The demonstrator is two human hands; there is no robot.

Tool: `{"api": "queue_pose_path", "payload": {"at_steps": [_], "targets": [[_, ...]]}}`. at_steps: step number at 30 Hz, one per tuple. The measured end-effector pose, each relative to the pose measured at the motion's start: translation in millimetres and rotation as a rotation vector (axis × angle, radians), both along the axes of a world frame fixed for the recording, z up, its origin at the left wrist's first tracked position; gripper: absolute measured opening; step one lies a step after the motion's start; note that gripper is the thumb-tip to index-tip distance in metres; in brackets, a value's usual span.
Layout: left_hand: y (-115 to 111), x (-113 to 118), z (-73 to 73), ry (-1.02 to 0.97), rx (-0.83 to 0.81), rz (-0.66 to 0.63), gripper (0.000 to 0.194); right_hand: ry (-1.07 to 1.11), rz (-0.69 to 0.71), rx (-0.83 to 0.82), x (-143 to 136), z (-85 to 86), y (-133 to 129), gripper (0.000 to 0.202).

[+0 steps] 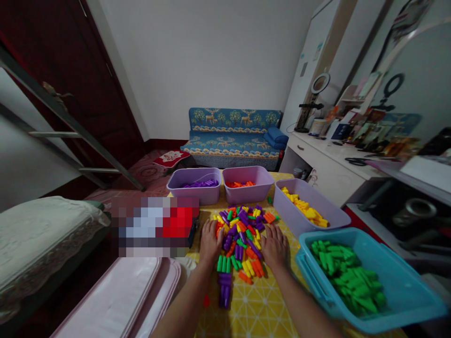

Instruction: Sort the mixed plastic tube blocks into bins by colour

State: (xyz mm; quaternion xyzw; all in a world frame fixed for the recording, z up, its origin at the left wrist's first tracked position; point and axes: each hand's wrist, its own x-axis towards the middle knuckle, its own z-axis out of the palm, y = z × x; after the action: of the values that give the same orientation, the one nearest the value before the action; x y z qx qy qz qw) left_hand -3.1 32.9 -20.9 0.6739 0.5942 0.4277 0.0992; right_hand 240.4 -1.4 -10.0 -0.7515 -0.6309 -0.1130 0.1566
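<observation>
A mixed pile of small plastic pieces (243, 230) in purple, green, yellow, orange and red lies on a yellow patterned tablecloth (260, 300). At the pile's left edge rests my left hand (210, 238), palm down, its fingers stretched forward. My right hand (275, 245) lies along the right edge in much the same way, fingers apart. Neither hand appears to hold a piece. Closer to me, a few green pieces (224, 264) stand side by side, with a cluster of purple pieces (224, 288) just below them.
Lilac bins with purple (174, 191), orange (248, 193) and yellow pieces (282, 206) line the far side. A teal bin (405, 291) of green pieces is at right. Beyond are a blue sofa (229, 138), a cluttered white dresser (324, 155) and a ladder (84, 136).
</observation>
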Motion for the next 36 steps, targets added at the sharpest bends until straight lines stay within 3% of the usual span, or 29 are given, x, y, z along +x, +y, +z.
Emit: {"api": "queue_pose_path", "payload": {"at_steps": [18, 22, 26, 28, 32, 36], "targets": [[0, 1, 2.2, 0.033, -0.011, 0.008, 0.041, -0.019, -0.011, -0.046, 2, -6.2, 0, 0.050], [1, 7, 12.8, 0.052, -0.123, 0.076, 0.038, -0.028, -0.007, -0.060, 2, -3.7, -1, 0.051], [-4, 16, 34.2, 0.137, -0.245, 0.087, 0.039, -0.023, -0.009, -0.039, 0, -2.2, -2, 0.050], [-10, 23, 44.5, 0.158, -0.181, 0.024, 0.040, -0.023, -0.004, -0.036, 0, -1.4, -3, 0.050], [-24, 42, 56.0, 0.117, -0.015, -0.228, 0.038, -0.015, -0.005, -0.064, -1, 3.2, -3, 0.050], [-30, 55, 57.8, 0.178, -0.082, -0.403, 0.036, -0.025, -0.009, -0.079, -2, 8.1, -4, 0.051]]}}
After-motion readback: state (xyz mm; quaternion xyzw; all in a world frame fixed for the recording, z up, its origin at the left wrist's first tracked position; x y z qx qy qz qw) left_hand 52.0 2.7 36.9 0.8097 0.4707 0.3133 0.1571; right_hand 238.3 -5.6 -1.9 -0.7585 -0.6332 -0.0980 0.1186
